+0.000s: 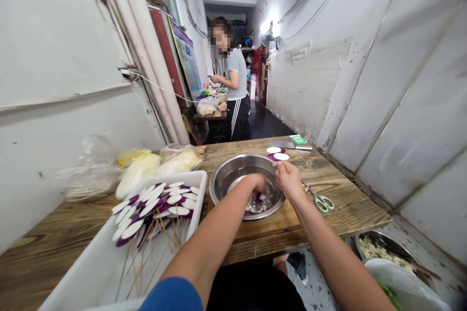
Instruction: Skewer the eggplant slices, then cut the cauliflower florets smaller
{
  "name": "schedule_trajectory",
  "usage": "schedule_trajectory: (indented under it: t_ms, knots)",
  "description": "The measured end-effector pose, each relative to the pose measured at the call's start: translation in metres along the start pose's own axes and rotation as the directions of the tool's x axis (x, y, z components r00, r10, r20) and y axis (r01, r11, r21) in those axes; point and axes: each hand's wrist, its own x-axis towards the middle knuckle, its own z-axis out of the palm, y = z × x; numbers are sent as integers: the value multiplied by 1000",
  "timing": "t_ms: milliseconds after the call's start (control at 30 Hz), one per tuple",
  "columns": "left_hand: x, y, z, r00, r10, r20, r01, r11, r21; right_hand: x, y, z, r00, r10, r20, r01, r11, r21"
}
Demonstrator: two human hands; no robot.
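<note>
A metal bowl (216,175) of water stands in front of me. My left hand (258,184) reaches down into it, where the water ripples around the fingertips. Purple-skinned eggplant pieces (258,197) show beside those fingers, which are partly hidden, so I cannot tell what they grip. Over the bowl's right rim, my right hand (288,176) pinches a thin skewer with white-faced, purple-edged eggplant slices (280,157) on it. In the white tray (201,189) to the left lies a pile of similar skewered eggplant slices (153,204), their bare sticks pointing toward me.
Scissors (323,201) lie right of the bowl, and a cleaver (288,145) lies behind it. Plastic bags (178,161) sit by the left wall. Below the table's right side are a bowl of pale pieces (383,250) and a lined bin (401,282). A person (237,77) stands farther back.
</note>
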Motion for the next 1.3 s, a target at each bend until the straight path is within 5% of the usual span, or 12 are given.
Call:
schedule_trajectory:
  t_ms: [67,133,300,400,633,1067,1300]
  knots:
    - [2,-1,-9,981,-41,-190,30,998,-62,-1,-2,0,1000,-3,11,3,1000,-18]
    - [0,-1,-17,956,-113,-270,52,974,-221,-3,-5,-2,999,15,48,-14,1000,-26]
    - [-17,2,-31,995,-96,-38,42,714,-699,-12,-12,-12,985,71,156,-63,997,-55]
    - [-20,5,-37,998,-30,-54,-25,593,-805,-20,-12,-19,987,71,141,-61,995,-79]
    - [-16,2,-46,966,-36,-256,-221,400,-889,-36,-4,-31,980,54,191,-4,967,-253]
    - [-16,-4,-54,979,-49,-196,-196,1,-981,-40,-7,-33,973,72,217,3,946,-324]
    - [-19,-2,-57,983,-27,-180,-182,-85,-980,-41,-9,-32,965,105,242,-29,953,-301]
